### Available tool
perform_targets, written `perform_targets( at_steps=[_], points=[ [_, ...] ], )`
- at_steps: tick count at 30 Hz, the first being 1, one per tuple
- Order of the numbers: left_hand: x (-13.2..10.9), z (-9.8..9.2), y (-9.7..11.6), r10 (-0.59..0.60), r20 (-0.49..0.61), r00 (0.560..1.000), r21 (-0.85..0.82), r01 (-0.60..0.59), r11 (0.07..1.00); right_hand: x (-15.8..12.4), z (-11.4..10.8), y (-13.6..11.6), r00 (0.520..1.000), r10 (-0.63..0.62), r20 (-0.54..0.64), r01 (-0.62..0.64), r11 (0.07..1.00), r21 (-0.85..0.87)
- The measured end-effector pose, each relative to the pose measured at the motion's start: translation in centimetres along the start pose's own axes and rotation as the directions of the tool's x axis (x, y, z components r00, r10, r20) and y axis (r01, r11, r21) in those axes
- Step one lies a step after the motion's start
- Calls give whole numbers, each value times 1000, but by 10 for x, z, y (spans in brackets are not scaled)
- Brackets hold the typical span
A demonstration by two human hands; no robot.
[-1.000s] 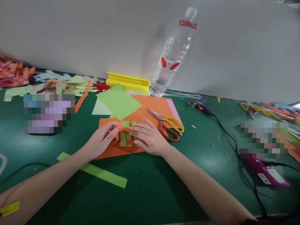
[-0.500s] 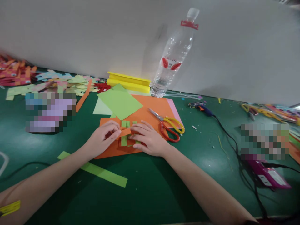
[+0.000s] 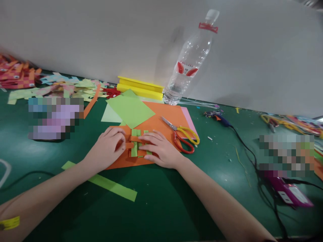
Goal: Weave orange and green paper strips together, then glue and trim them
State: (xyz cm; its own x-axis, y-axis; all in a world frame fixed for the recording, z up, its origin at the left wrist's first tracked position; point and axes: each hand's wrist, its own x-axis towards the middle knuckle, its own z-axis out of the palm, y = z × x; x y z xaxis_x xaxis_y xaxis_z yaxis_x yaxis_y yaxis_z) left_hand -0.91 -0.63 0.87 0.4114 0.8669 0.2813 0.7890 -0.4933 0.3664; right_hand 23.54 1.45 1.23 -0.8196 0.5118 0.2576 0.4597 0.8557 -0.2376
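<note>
paper weave (image 3: 138,147) between my hands: my left hand (image 3: 108,148) pinches the end of an orange strip (image 3: 129,145), and my right hand (image 3: 161,150) lies flat, fingers spread, pressing down the green strips (image 3: 134,148) it crosses. all of it rests on an orange sheet (image 3: 126,162) mid-desk (image 3: 176,201). scissors (image 3: 185,137) lie just right of my right hand. a long green strip (image 3: 111,185) runs under my left forearm near the front edge. a clear bottle (image 3: 190,60) stands at the back edge.
</note>
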Motion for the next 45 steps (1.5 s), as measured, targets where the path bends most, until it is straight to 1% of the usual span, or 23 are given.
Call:
perform_targets(
  at_steps=[6,9,13,19,26,31,37,45],
  points=[
    [-3,-2,2,-35,24,999,186,30,982,0,1,1,1000,-4,-6,5,1000,17],
    [-2,-2,3,-37,41,998,223,26,974,0,1,1,1000,-11,-12,12,1000,23],
    [-1,-1,3,-47,36,998,239,37,970,0,1,1,1000,-16,-19,17,999,29],
    [-2,-1,1,-60,42,997,216,50,975,0,1,1,999,-24,-28,26,999,42],
    [-3,9,2,-58,7,998,114,57,992,0,1,1,999,-25,-28,27,999,48],
    [-2,13,-1,-91,10,996,51,90,995,-1,1,1,999,-23,-27,24,999,38],
    [-1,15,-2,-100,-5,995,30,100,995,-1,2,1,999,-25,-41,27,999,44],
    [0,16,1,-107,-3,994,30,107,994,-2,2,1,1000,-13,-20,14,999,43]
  ],
)
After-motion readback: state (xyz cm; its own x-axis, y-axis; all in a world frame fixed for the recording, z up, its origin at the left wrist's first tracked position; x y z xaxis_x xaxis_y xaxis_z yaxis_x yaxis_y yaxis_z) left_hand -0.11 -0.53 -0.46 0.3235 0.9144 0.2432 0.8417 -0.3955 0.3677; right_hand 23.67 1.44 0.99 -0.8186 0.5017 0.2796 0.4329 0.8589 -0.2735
